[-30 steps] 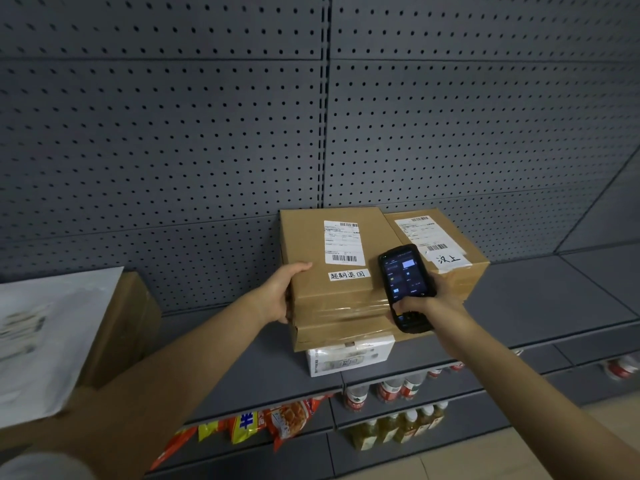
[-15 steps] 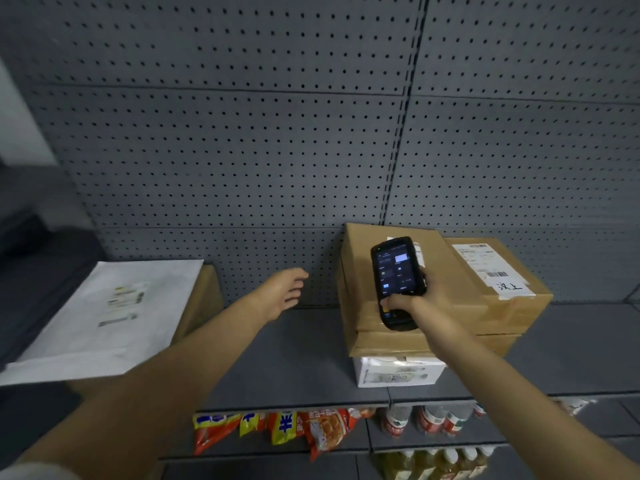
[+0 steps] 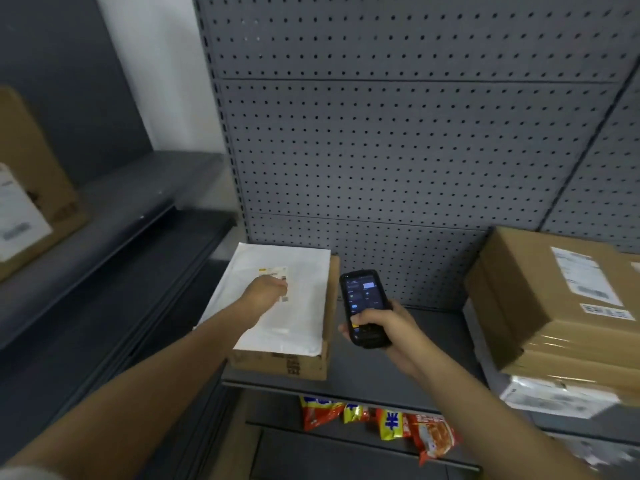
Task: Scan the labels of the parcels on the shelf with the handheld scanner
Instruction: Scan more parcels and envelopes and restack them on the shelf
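A black handheld scanner [image 3: 365,308] is gripped in the right hand [image 3: 388,332], whose fingers are wrapped around its lower half; the lit screen faces up toward the camera. The scanner is held over the grey shelf [image 3: 398,362], just right of a white mailer bag [image 3: 277,303]. The bag lies flat on a cardboard box [image 3: 287,363] that stands near the shelf's left end, against the perforated back panel [image 3: 381,168]. The left hand [image 3: 266,292] is laid on top of the bag, over its printed label [image 3: 277,273], part of which is covered by it; whether its fingers are spread or curled cannot be told. At the shelf's right end a stack of parcels is seen: a large brown box [image 3: 540,306] with a white label [image 3: 585,278] on top, resting on a smaller white box [image 3: 554,398]. Snack packets [image 3: 398,422] in red and yellow are lined along the front edge of the lower shelf. On the adjoining shelf at the far left, another cardboard parcel [image 3: 31,188] stands, blurred.
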Demonstrator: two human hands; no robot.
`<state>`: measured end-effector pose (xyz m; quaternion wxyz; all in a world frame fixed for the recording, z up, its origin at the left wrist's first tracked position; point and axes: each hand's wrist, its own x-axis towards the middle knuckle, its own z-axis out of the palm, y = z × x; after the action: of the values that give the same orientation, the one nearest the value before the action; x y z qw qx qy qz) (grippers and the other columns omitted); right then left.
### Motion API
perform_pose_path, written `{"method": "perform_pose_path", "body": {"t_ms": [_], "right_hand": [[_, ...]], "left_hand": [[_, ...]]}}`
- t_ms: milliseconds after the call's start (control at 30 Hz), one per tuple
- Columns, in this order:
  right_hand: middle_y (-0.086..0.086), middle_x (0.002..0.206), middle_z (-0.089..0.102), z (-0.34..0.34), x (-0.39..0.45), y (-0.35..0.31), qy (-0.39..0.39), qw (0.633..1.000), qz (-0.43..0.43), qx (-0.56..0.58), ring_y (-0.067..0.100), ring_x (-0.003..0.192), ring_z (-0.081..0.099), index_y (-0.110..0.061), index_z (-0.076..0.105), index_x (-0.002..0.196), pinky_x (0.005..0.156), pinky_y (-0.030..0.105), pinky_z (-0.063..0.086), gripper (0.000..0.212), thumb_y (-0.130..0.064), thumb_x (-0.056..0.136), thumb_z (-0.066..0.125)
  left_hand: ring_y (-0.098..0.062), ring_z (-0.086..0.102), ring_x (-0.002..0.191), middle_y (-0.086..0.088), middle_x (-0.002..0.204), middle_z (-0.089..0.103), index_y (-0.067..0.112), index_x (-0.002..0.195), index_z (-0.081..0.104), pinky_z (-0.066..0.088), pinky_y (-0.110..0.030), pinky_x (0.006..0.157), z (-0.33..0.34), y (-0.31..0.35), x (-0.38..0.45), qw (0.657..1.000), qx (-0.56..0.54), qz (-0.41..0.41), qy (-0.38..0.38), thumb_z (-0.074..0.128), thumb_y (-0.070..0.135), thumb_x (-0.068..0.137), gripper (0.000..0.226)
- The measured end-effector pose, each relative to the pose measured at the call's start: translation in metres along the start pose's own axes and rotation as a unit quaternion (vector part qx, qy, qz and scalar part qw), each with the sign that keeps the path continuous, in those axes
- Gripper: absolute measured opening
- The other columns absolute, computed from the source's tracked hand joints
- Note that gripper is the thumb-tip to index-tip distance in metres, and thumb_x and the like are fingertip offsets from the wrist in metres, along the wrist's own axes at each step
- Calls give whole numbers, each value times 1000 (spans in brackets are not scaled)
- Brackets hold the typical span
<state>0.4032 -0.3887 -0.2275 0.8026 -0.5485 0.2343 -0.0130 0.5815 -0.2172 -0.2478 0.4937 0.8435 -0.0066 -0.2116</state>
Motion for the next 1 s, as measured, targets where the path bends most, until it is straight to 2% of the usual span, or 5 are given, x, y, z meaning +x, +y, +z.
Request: {"method": "perform_pose_path", "body": {"t_ms": [167,267,567,733,1000], "right_hand": [[27,113,69,54,19,23,2,999,48,5,35,82,73,-1,53,126,57,29,58,53,10,76,67],[24,113,70,71,26,33,18,997,69,-2,35,81,72,-5,53,123,54,26,57,52,10,76,67],[19,106,71,77,41,48,39,995,78,-49,41,98,70,-14,55,109,89,47,56,43,9,74,69],[17,96,71,69,41,46,43,995,80,-45,41,96,71,-13,54,104,83,43,58,39,9,75,68],[23,104,70,51,32,44,72,995,66,5,42,92,72,-1,56,118,92,50,55,47,11,74,68]], "left_hand": [[-32,54,116,-17,131,55,5,123,65,47,-36,98,-54,-39,20,988,137,-23,70,57,12,92,32],[-33,48,119,-17,138,43,13,127,59,46,-34,93,-73,-57,30,974,188,-76,105,56,20,90,38],[-37,52,122,-20,138,47,3,144,34,47,-44,100,-79,-72,44,984,4,-92,152,70,6,85,69],[-36,62,108,-19,120,64,-2,119,61,51,-41,89,-80,-68,49,987,7,-98,125,73,17,85,41],[-28,57,97,-13,113,60,9,110,54,48,-38,82,-65,-60,36,994,-41,-7,99,63,8,91,20]]}}
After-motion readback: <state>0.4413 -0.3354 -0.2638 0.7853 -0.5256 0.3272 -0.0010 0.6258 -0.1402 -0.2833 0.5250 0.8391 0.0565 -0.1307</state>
